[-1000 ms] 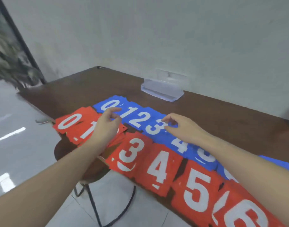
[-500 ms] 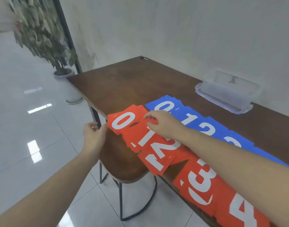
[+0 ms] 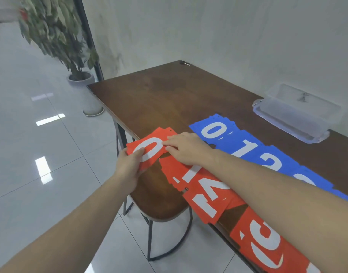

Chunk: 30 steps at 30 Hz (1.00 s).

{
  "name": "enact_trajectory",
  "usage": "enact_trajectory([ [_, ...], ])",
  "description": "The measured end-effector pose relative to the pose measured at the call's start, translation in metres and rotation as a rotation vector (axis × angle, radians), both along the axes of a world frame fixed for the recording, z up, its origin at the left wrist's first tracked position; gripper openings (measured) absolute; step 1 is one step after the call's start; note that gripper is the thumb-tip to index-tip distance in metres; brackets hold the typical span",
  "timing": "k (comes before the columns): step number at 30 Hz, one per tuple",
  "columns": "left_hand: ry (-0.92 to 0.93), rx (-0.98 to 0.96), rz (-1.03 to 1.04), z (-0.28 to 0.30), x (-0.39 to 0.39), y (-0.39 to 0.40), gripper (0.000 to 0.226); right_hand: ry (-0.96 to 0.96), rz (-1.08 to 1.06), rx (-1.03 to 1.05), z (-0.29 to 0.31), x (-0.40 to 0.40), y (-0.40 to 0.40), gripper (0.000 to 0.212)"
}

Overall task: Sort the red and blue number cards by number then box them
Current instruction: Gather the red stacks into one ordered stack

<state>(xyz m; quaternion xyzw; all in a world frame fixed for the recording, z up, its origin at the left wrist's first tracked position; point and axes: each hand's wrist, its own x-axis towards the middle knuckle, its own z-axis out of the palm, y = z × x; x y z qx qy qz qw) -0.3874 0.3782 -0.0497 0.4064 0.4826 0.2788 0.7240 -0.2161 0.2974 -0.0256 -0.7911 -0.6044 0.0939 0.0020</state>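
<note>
At the table's [image 3: 169,95] near left edge, the left hand [image 3: 129,166] pinches the red 0 cards [image 3: 149,146], thumb on top. The right hand [image 3: 186,147] rests its straight fingers [image 3: 169,143] on them. Blue cards [image 3: 238,148] run alongside toward the clear box [image 3: 295,115] at the far edge.

Both arms are bare all the way up, no sleeves showing anywhere. The left hand [image 3: 129,164] and right hand [image 3: 186,147] are plain too: no gloves, rings, or watch visible.
</note>
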Motion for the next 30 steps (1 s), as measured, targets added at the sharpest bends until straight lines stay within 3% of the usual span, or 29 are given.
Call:
enact_trajectory([
  [3,-0.014,0.033,0.085,0.001,-0.006,0.006,0.036,0.071,0.026,0.029,0.0,-0.005,-0.002,0.045],
  [8,-0.029,0.043,0.192,0.006,-0.018,0.013,0.04,0.322,-0.046,0.319,0.003,0.012,-0.021,0.041],
  [12,-0.08,0.012,0.251,0.013,-0.028,0.007,0.046,0.351,-0.115,0.353,0.008,0.037,-0.056,0.035],
  [19,-0.162,-0.04,0.165,0.019,-0.023,-0.046,0.047,0.103,-0.073,0.288,0.013,0.051,-0.112,0.033],
  [23,-0.161,-0.064,0.171,0.016,-0.014,-0.075,0.052,0.047,-0.064,0.233,0.006,0.043,-0.116,0.043],
  [30,-0.108,-0.03,0.248,0.015,-0.008,-0.089,0.049,0.001,0.035,0.068,0.002,0.011,-0.098,0.031],
])
